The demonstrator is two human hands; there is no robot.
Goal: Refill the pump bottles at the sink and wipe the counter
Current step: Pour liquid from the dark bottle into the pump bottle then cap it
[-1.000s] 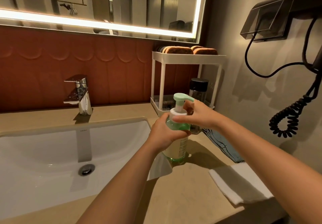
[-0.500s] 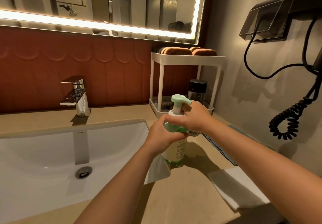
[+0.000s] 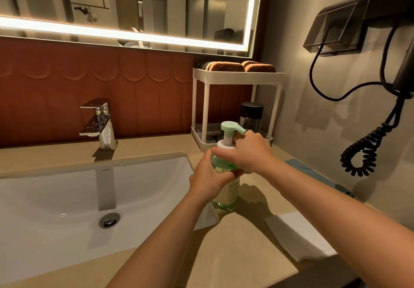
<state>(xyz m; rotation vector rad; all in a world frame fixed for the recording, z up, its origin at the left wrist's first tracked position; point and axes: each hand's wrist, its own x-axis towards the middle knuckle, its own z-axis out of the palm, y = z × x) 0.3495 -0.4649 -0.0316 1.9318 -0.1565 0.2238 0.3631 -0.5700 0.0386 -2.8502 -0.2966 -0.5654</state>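
A green pump bottle (image 3: 227, 194) with a pale green pump head (image 3: 230, 128) stands upright on the beige counter (image 3: 235, 249), just right of the white sink (image 3: 67, 209). My left hand (image 3: 208, 175) is wrapped around the bottle's body. My right hand (image 3: 248, 151) grips the white collar below the pump head. A folded white cloth (image 3: 298, 234) lies on the counter at the right. A teal cloth (image 3: 313, 175) lies behind my right forearm by the wall.
A chrome faucet (image 3: 100, 126) stands behind the sink. In the corner a white two-tier rack (image 3: 237, 76) carries brown sponges on top, with a dark bottle with a black cap (image 3: 251, 115) inside it. A black hair dryer with a coiled cord (image 3: 367, 151) hangs on the right wall.
Both hands have stayed on the bottle. My right hand has shifted slightly around the collar, and the view has drifted a little.
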